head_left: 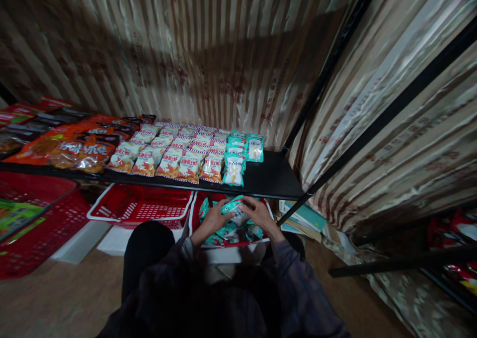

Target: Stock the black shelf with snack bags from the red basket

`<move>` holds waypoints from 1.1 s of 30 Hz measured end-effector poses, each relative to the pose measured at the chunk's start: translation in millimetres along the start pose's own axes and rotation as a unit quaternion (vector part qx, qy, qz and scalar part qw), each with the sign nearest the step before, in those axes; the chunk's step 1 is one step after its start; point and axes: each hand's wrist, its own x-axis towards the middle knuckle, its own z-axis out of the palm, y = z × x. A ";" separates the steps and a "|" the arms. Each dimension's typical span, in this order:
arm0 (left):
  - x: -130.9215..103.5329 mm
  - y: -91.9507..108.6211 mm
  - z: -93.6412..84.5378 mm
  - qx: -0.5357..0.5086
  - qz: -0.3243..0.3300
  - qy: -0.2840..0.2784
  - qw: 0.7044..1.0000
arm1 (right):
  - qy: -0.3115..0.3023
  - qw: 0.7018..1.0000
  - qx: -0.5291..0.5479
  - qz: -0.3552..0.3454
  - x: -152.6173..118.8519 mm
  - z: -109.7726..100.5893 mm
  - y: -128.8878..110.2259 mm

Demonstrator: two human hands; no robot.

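A: Where do we have the pack (231,205)?

B: Over the basket (191,217), in front of and below the shelf (278,174). Our left hand (213,221) and right hand (262,215) both curl round it, so the grip is grasping it from two sides.

A: What could go wrong for us?

B: Below it the loose packs (215,239) lie jumbled, so we might drag another up. We can't tell whether the white print beneath belongs to ours or a neighbour.

A: And higher up?

B: The front pack (234,171) sits at the shelf's edge; careless knuckles could nudge it off. The post (293,209) stands near our right wrist, so swinging wide could bump it. Squeezing too hard might crush the contents.
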 end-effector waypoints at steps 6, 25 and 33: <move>1.2 20.7 -3.6 -0.073 0.045 -0.014 0.996 | 0.059 0.997 0.049 0.001 -2.6 -0.9 -8.1; -10.6 40.1 16.5 -0.368 -0.048 -0.009 0.928 | 0.245 0.948 0.194 0.053 -7.0 16.7 -8.9; -11.1 28.7 15.7 -0.349 -0.056 0.002 0.936 | 0.245 0.929 0.255 0.105 -5.0 14.8 -21.2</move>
